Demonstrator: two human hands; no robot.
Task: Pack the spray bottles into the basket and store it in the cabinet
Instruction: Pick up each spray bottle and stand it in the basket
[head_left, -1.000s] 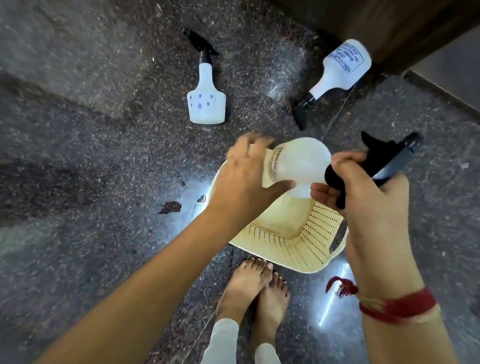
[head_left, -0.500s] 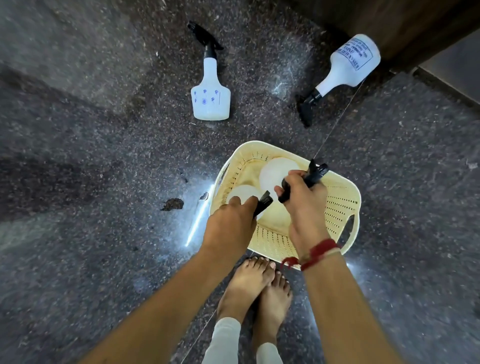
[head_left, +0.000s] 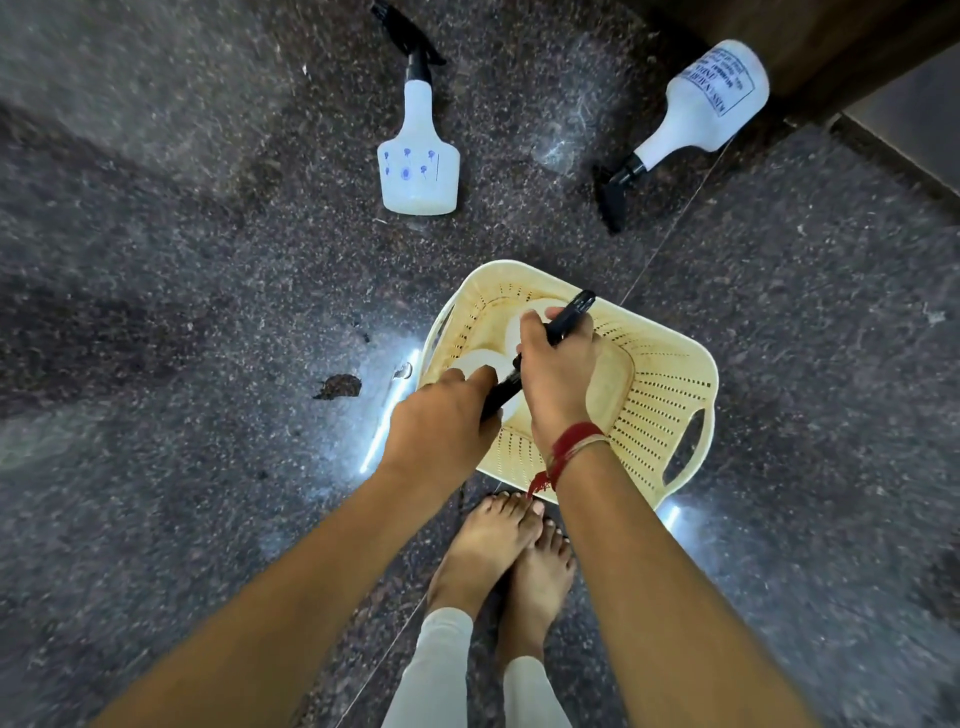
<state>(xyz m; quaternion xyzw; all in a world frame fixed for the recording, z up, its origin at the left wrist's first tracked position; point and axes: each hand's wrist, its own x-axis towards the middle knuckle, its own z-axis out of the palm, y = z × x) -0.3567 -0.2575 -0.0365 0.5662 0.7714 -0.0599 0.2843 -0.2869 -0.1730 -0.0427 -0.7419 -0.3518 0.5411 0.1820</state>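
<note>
Two spray bottles sit inside the cream basket (head_left: 670, 410), centre frame, on the granite floor (head_left: 182, 312). Your right hand (head_left: 558, 371) is clenched round the black trigger head (head_left: 571, 314) of the farther bottle; your left hand (head_left: 441, 421) grips the black head of the nearer bottle (head_left: 475, 361). Both white bodies are mostly hidden under your hands. Red thread band (head_left: 574, 449) on the right wrist. Upper frame: flower-printed spray bottle (head_left: 418, 166) lying flat; upper right, labelled spray bottle (head_left: 701, 111) lying by the wooden cabinet (head_left: 831, 41). Your bare feet (head_left: 498, 551) just below the basket.
</note>
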